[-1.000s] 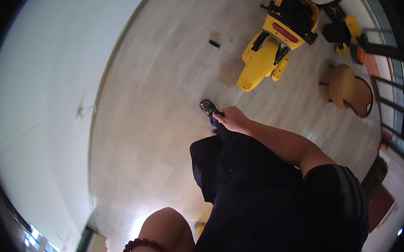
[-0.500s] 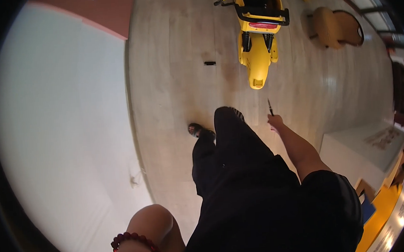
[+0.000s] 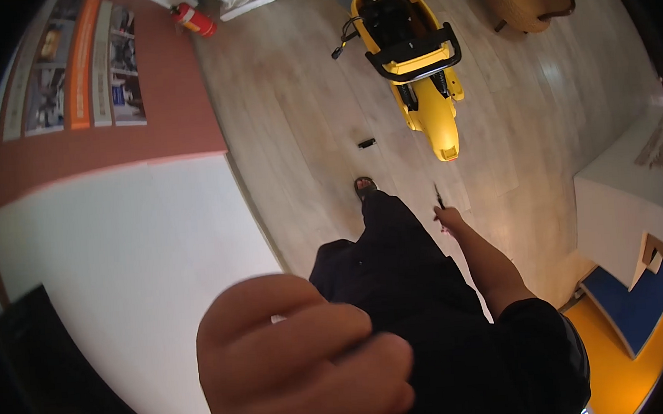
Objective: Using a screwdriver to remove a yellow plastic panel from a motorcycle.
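Slim, dark, pointed tool (image 3: 439,197) sits in the right hand (image 3: 448,219), which is clamped around its rear end, the tip leading forward over the floor. Nearest of all, though, is the left hand (image 3: 304,363), large and slightly soft in focus, its fingers curled together into a rounded fist with no object showing; so close, it could hide a misstep. Below it run loose, matte black cloth trousers (image 3: 375,281). Should the right grip loosen, the tool might drop near the open-toed dark sandal (image 3: 364,183), where bare toes show. Just beyond that foot, a small oblong black block (image 3: 367,144) on the pale, wood-grained floor (image 3: 302,117) could be kicked or trodden on if unnoticed. Farther out, the smooth yellow scooter-like machine (image 3: 438,126) tapers to a narrow, rounded tail pointing back at the person; a careless swing of the exposed tip could scratch its shell. Its curved black tubular rail (image 3: 413,59) and dangling black cable (image 3: 345,41) might catch a passing arm. Beyond stands a tan, woven-looking rounded chair (image 3: 509,2).
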`<state>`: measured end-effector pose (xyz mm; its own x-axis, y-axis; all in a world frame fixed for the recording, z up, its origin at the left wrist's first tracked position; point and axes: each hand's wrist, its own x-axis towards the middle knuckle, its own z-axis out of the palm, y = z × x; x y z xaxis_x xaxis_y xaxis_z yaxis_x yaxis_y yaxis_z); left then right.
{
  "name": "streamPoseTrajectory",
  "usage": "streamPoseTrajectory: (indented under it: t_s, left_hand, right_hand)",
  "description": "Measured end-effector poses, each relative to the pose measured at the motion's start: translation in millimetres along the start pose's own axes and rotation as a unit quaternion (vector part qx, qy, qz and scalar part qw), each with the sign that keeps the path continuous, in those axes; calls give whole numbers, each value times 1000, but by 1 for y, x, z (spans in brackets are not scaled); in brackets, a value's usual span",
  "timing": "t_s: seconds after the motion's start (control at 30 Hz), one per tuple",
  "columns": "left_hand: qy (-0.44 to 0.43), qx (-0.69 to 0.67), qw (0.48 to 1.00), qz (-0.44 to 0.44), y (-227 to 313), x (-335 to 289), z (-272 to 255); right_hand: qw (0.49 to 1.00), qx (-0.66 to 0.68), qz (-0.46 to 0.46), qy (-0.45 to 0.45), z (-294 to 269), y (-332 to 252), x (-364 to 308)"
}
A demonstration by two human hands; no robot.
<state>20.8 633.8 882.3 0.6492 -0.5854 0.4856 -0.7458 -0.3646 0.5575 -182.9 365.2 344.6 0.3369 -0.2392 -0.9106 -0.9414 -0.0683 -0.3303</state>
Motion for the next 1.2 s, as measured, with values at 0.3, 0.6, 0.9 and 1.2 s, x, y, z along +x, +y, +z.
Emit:
streamPoseTrajectory:
  t_s: [0.3, 0.6, 0.9, 1.2]
  left_hand:
    - [-302, -86, 941, -125, -231, -37, 103]
    - [-685, 95, 700, -181, -438, -131, 146]
    - [-741, 95, 639, -181, -540, -111, 97]
    - [-696, 60, 707, -110, -576, -39, 88]
  right_hand:
    - [950, -262, -158, -56, 75, -176, -91]
    - [981, -189, 45, 16, 145, -231, -84]
    - [997, 14, 50, 56, 242, -277, -141]
    - [990, 118, 26, 77, 281, -284, -131]
